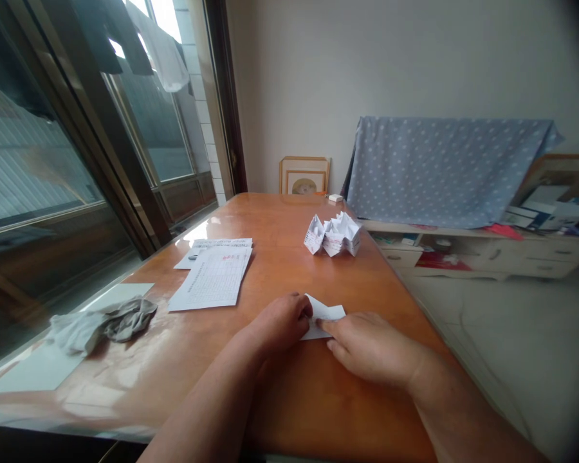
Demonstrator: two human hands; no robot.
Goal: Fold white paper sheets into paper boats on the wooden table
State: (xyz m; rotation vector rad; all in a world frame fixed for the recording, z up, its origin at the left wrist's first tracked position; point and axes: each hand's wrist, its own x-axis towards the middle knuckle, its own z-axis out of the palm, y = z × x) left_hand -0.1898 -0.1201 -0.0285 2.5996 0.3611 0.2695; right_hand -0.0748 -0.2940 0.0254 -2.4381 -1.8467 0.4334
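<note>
A small piece of folded white paper (335,312) lies on the wooden table between my two hands. My left hand (284,321) is closed, its curled fingers on the paper's left side. From the right, my right hand (367,344) presses the paper with its index fingertip, the thumb tucked below and the other fingers bent. My hands cover part of the paper, so its full shape is hidden. Beyond them stands a cluster of pointed, folded paper pieces (335,236) with printed lines on them.
Printed sheets (215,280) lie left of my hands. A crumpled grey cloth (130,318) rests on a pale sheet (43,366) near the table's left edge. A small white box (336,198) sits at the far end. A dotted blue cloth (444,170) drapes over something behind, on a low cabinet.
</note>
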